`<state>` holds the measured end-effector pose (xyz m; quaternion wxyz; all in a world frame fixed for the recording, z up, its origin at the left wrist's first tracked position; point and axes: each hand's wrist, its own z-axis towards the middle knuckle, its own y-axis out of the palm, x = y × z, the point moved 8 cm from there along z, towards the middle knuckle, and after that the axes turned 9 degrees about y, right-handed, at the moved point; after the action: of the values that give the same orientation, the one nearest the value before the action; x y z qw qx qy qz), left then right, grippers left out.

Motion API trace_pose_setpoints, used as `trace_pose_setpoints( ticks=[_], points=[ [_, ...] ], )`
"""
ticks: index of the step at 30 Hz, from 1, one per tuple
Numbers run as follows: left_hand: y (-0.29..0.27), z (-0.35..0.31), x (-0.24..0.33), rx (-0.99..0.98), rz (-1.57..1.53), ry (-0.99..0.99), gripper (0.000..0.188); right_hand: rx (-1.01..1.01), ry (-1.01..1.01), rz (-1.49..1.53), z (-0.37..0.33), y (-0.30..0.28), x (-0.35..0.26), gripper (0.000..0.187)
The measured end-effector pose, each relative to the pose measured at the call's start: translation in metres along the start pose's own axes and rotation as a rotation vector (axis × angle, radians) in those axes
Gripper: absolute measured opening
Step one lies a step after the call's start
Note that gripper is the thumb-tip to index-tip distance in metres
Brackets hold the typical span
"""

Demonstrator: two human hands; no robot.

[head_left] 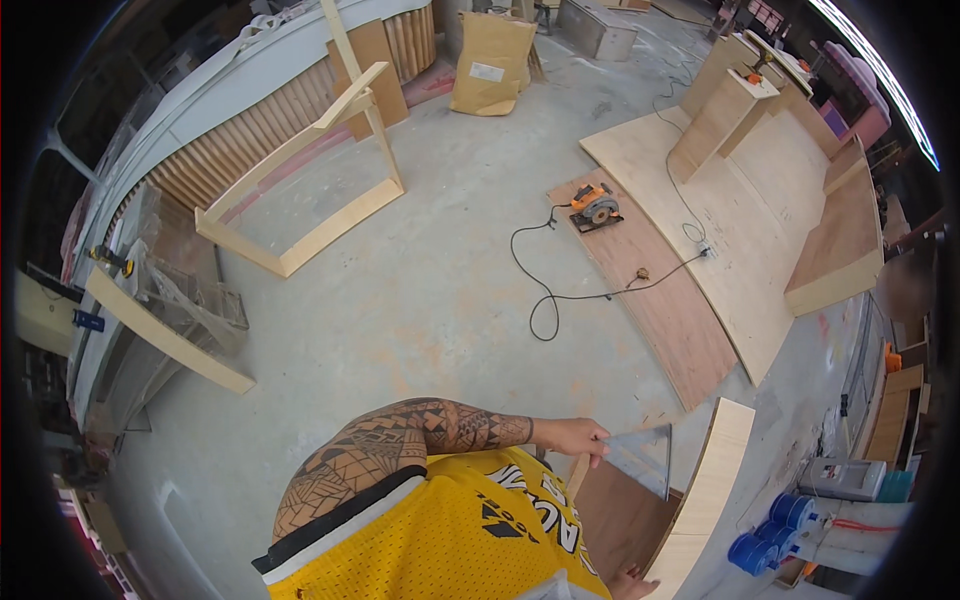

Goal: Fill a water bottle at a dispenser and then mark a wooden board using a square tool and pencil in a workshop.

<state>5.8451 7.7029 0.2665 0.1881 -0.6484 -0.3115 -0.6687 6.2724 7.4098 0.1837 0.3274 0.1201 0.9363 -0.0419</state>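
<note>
My tattooed left arm reaches across my yellow jersey [450, 530] toward the right. My left hand [572, 437] pinches the corner of a grey triangular square [642, 457], holding it above a brown board [620, 515]. A pale curved plywood panel [710, 480] stands just right of the square. Only the fingertips of my right hand [632, 584] show at the bottom edge, by the brown board and the panel's lower end. Whether they grip anything is hidden.
An orange circular saw [593, 206] lies on a brown sheet [660, 300], its black cord [545, 290] looping over the concrete floor. Large plywood sheets [740, 220] lie at right. A wooden frame [300, 205] stands at left, blue containers [770, 530] at lower right.
</note>
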Motion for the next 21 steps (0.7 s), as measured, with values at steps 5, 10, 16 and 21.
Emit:
trace_pose_setpoints(
  ticks=[5,10,16,21],
  points=[
    [-0.06,-0.005,-0.014,0.199,-0.108,-0.223,0.026,0.022,-0.03,0.263,-0.03,-0.015,0.012,0.058],
    [-0.135,-0.007,-0.108,0.453,-0.061,-0.211,0.027,0.08,-0.141,0.467,-0.08,0.003,0.01,0.063],
    [-0.229,-0.103,-0.136,0.748,0.041,-0.556,0.03,0.415,-0.134,0.681,-0.151,0.021,0.015,0.074],
    [-0.305,-0.194,-0.157,0.952,0.115,-0.707,0.028,0.494,-0.142,0.718,-0.16,0.024,0.025,0.079]
  ],
)
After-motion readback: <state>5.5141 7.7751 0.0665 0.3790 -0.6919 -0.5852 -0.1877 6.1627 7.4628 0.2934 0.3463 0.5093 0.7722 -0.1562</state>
